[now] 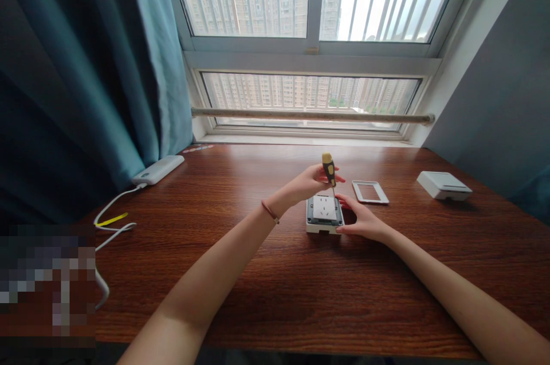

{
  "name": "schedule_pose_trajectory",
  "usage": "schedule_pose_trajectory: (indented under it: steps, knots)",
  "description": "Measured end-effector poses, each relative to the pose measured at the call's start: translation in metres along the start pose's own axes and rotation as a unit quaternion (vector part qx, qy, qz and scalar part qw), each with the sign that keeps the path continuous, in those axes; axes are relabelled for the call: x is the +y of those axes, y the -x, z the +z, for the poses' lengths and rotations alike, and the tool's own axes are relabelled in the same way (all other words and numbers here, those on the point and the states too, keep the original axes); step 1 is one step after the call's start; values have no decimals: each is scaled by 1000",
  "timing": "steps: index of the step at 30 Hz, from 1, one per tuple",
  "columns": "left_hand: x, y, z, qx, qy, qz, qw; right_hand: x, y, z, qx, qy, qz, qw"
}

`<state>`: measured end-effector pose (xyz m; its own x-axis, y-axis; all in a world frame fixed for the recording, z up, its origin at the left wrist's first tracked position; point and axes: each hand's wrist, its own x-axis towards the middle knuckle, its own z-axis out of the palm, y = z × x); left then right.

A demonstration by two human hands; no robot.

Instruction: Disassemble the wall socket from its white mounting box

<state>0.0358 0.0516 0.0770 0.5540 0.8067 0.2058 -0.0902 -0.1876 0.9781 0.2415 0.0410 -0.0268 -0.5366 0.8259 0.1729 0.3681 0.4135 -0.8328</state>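
A white wall socket on its mounting box [324,215] lies on the wooden desk [275,290]. My left hand [310,181] is closed round the yellow-and-black handle of a screwdriver [329,169], which stands upright with its tip down on the socket's right side. My right hand [361,219] rests against the socket's right edge, fingers curled on the box and holding it in place.
A white cover frame [370,192] lies just right of the socket. A white box [443,185] sits at the far right. A white power bank [158,169] with a cable [112,222] lies at the left by the teal curtain [86,78]. A window is behind the desk.
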Motion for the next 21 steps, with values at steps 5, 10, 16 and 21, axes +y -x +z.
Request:
schedule_pose_trajectory:
  steps: [5, 10, 16, 21]
  knots:
    - [-1, -2, -3, -1, -40, 23, 999, -2, 0, 0, 5, 3, 6, 1000]
    - [-9, 0, 0, 50, -138, 77, 986, -4, 0, 1, 6, -3, 9, 1000]
    - [-18, 0, 8, 163, -272, 134, 939, -3, 0, 1, 7, 1, 3, 1000]
    - [-15, -2, 14, 133, -170, 88, 972, -1, 1, 1, 12, 2, 7, 1000]
